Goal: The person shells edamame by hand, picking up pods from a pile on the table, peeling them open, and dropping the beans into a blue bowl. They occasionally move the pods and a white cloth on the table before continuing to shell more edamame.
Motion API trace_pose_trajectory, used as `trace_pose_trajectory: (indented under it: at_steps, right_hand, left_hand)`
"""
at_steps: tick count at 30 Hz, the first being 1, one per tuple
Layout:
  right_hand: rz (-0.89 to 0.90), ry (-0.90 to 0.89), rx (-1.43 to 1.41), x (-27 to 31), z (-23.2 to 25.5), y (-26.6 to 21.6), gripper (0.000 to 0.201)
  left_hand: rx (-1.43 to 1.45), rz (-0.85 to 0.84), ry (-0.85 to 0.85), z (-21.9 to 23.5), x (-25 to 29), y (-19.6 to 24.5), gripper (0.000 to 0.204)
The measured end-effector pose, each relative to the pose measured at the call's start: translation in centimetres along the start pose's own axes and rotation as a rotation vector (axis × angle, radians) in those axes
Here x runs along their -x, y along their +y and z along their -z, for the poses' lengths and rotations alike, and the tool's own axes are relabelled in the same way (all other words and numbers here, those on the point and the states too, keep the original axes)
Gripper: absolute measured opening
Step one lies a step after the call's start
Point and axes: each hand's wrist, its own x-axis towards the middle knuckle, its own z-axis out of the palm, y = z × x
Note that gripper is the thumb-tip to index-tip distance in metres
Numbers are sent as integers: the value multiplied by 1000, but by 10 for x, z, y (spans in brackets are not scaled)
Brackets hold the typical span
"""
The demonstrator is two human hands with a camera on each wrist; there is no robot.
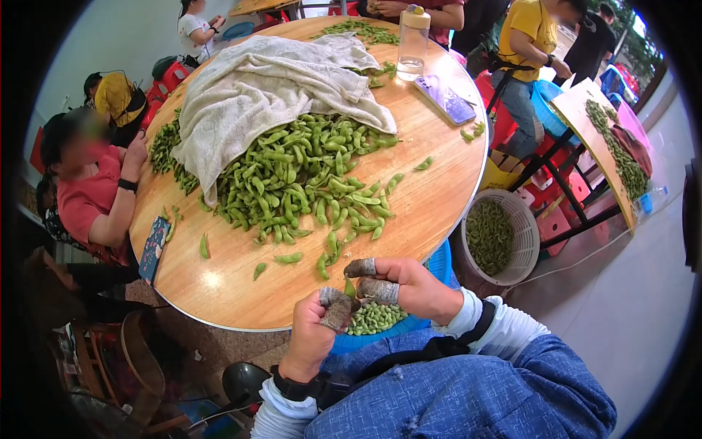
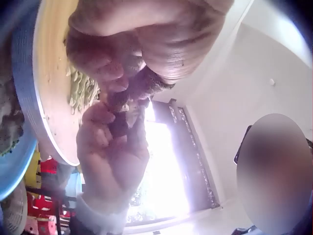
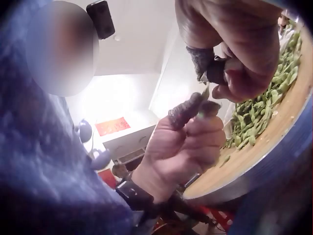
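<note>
- Pale brown wood tops the round table; the person sits at its edge.
- A cream cloth drapes over part of the heap of green pods.
- The blue basin sits at the lap, below both hands.
- The left hand pinches one end of a pod between thumb and finger; the right hand grasps it from the other side. A light, opposed squeeze along the seam should serve best, firm enough to part the shell without crushing what is inside, and low over the basin so nothing scatters.
- Grey-brown finger covers wrap the fingertips; the covered parts are best for pressing.
- The single pod is in the air between the fingertips, its long axis nearly upright in the head view, upper end towards the heap, lower end towards the basin.
- Loose beans lie in the basin.
</note>
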Motion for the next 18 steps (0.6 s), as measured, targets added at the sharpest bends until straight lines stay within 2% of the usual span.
trace_pose_trajectory:
  at_steps: [1,3,4,7,9,12,13,18]
  right_hand:
    - [-31,-49,6,-1,1,-1,19]
    - [-91,-142,17,-3,5,-4,20]
    - [-65,-153,24,-3,7,0,20]
    - [13,-159,84,-7,8,10,21]
    - [58,-116,167,-4,5,9,21]
    - [65,-1,140,1,0,8,19]
    - [57,-20,122,2,0,6,19]
    - [29,-48,101,5,5,6,19]
  left_hand:
    - [-62,-20,-20,3,-1,1,8]
    - [-87,54,-126,8,-2,8,7]
    - [-99,92,-180,9,-3,10,7]
    - [79,137,-44,5,-2,0,7]
    - [93,123,1,2,-1,-2,8]
    - [160,76,36,1,1,-6,8]
    - [190,54,39,1,0,-8,7]
    - [113,5,106,-9,-1,-8,6]
